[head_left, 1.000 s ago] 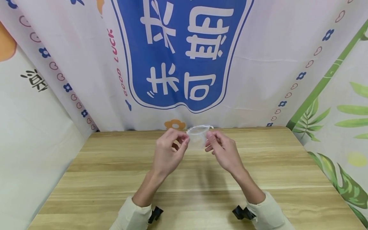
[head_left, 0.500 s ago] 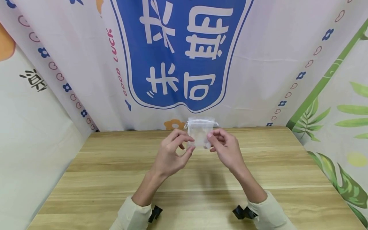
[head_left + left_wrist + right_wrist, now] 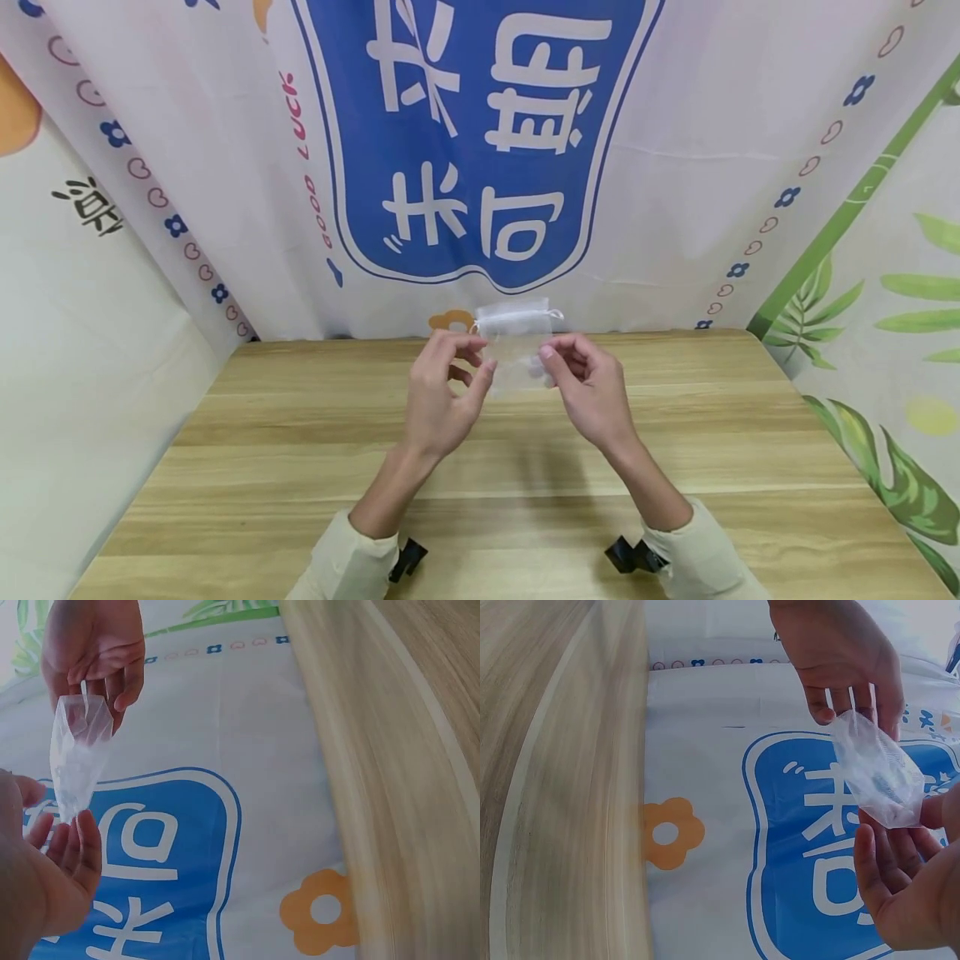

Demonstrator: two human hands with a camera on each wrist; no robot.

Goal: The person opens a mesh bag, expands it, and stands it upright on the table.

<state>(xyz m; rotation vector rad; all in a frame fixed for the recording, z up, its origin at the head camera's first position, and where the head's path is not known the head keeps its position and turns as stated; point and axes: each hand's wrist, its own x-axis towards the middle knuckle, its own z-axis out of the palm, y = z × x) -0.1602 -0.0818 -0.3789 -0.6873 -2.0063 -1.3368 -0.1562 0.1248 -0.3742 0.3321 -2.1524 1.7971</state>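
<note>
A small sheer white drawstring pouch [image 3: 517, 342] is held up between the two hands above the far part of the table, its gathered top pointing up. My left hand [image 3: 444, 392] pinches its left edge with the thumb in front and fingertips behind. At the lower right edge, my right hand [image 3: 588, 392] grips the pouch between thumb and curled fingers. White cord loops stick out at both top corners. Seen from the right wrist, the translucent pouch [image 3: 881, 772] spans from the left fingertips to the right thumb. Some pale shapes show through the fabric near the right thumb.
The wood-grain table [image 3: 300, 467] lies beneath the hands. A white printed cloth [image 3: 675, 208] with a blue sign hangs right behind the table's back edge. Patterned cloths [image 3: 885, 333] also hang at the sides. Black mounts [image 3: 633, 554] sit at the sleeve cuffs.
The pouch, earlier tipped with its mouth showing, now stands upright and flat to view. My left fingers, spread half a second ago, have closed on its left edge. The right hand keeps its grip.
</note>
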